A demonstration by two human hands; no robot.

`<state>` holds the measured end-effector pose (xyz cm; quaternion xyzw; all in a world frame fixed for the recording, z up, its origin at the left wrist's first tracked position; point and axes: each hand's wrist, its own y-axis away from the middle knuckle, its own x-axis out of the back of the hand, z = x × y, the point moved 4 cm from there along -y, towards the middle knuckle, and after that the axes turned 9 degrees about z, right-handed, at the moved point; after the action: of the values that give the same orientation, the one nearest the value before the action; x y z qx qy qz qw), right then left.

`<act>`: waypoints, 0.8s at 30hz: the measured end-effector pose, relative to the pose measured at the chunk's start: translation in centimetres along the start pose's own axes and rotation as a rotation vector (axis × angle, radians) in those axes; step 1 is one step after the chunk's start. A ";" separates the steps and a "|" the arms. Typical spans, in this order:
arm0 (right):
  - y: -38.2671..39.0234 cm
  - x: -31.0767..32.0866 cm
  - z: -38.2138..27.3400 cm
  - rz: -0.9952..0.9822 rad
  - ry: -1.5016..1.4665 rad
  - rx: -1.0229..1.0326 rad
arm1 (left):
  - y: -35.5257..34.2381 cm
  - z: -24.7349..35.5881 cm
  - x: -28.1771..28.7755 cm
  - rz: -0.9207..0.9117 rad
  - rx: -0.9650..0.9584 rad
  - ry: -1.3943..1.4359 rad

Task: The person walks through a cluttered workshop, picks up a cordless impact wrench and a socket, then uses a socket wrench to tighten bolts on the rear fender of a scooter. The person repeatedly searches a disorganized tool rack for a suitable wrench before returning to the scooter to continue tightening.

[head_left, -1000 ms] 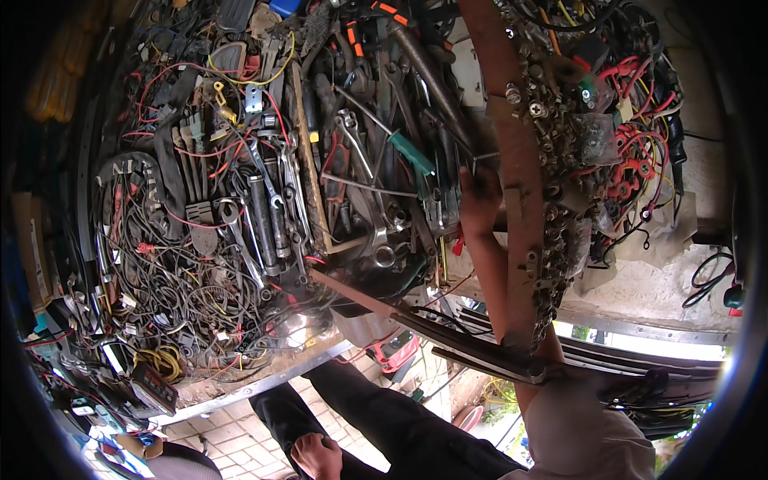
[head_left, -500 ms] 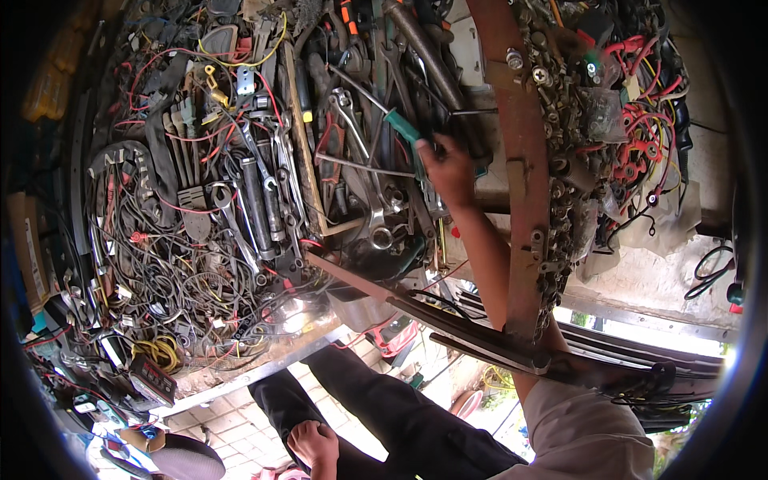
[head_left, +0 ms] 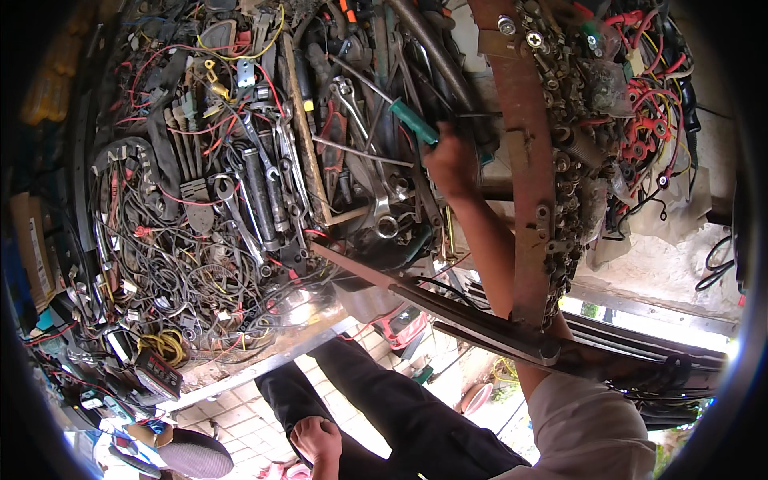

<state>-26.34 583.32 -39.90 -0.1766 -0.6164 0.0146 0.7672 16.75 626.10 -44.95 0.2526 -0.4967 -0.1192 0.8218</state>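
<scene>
My right hand (head_left: 450, 166) reaches over the heap of tools at the butt end of a green-handled screwdriver (head_left: 414, 122). Its fingertips are hidden behind the hand and in shadow, so I cannot tell whether they grip anything. The screwdriver's shank slants up and left across other tools. Below lie a combination wrench (head_left: 386, 226) and red-handled pliers (head_left: 334, 136); a thick metal bar (head_left: 432, 50) runs just above the hand. My left hand (head_left: 316, 440) rests on my dark trouser leg, its fingers curled closed with nothing seen in them.
Left of a wooden strip (head_left: 306, 128) spread tangled wires (head_left: 216, 280) and several wrenches. A rusty metal strip (head_left: 530, 192) stands over my right forearm, beside piled bolts (head_left: 564, 168). Long dark curved bars (head_left: 496, 336) cross over that arm. Red cable clamps (head_left: 640, 148) lie farther right.
My right hand has shifted slightly away from the green handle, so more of its butt end shows. The whole view has shifted a little. My left hand stays on the leg.
</scene>
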 end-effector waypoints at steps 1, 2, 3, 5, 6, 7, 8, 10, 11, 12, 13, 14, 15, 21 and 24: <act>0.3 0.8 -1.0 0.059 -0.021 0.040 | 0.0 0.0 0.0 0.005 -0.001 0.001; 0.6 1.9 -1.9 0.117 -0.040 0.083 | 0.0 0.0 0.0 -0.011 -0.003 -0.017; 0.8 2.3 -3.4 0.120 -0.078 0.144 | 0.0 0.0 0.0 -0.004 0.002 0.009; 1.3 2.7 -7.1 0.067 -0.175 0.286 | 0.0 0.0 0.1 0.006 0.015 0.043; 1.3 2.4 -9.2 -0.008 -0.195 0.416 | 0.0 0.0 0.2 0.012 0.009 0.030; 1.4 1.6 -11.0 -0.092 -0.179 0.447 | 0.0 0.0 0.3 0.018 0.003 0.017; 1.2 1.3 -12.0 -0.075 -0.216 0.467 | -0.1 0.0 0.4 0.025 -0.004 0.004; 0.8 -0.2 -13.0 -0.119 -0.241 0.473 | -0.1 -0.2 0.5 0.017 0.009 0.001; 0.5 -1.0 -12.7 -0.139 -0.240 0.471 | -0.1 -0.3 0.5 0.010 0.014 0.000; 0.5 -1.9 -11.9 -0.233 -0.220 0.450 | -0.1 -0.3 0.6 0.031 -0.011 0.018; 0.5 -2.3 -10.8 -0.230 -0.077 0.555 | 0.0 -0.4 0.5 0.034 -0.015 0.012; 0.5 -2.2 -9.6 -0.179 -0.131 0.588 | 0.0 -0.5 0.5 0.036 -0.019 0.007; 0.5 -1.9 -8.2 -0.123 -0.182 0.612 | 0.0 -0.6 0.5 0.038 -0.023 0.001; 1.3 1.1 -6.3 -0.104 -0.097 0.526 | 0.1 -1.0 0.5 0.060 0.005 0.037; 0.7 0.3 -10.6 -0.295 -0.074 0.505 | 0.1 -1.1 0.5 0.032 -0.005 0.024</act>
<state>-16.08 581.41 -41.73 0.1120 -0.6399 0.0621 0.7577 17.92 626.27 -44.90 0.2440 -0.4905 -0.1041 0.8301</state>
